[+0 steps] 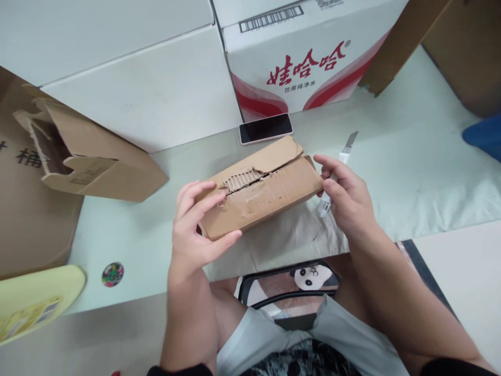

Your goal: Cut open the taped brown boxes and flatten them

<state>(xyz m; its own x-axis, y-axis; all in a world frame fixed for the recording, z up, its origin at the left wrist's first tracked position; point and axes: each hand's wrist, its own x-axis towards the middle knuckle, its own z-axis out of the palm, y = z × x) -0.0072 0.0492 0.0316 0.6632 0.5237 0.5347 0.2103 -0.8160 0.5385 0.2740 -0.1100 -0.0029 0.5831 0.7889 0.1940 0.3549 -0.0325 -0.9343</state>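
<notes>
A narrow brown cardboard box is tilted slightly above the table between both hands. Its top seam is partly slit, and a torn strip bares the corrugated layer. My left hand grips the left end, fingers over the top and thumb along the near side. At the right end, my right hand pinches the corner between thumb and fingers. A white utility knife with its blade out passes behind the right hand; whether the hand holds it or it lies on the table cannot be made out.
Behind the box lies a phone, before a white carton with red lettering. An open cardboard box stands left, near a yellow object and a round colourful disc. A blue object is at right.
</notes>
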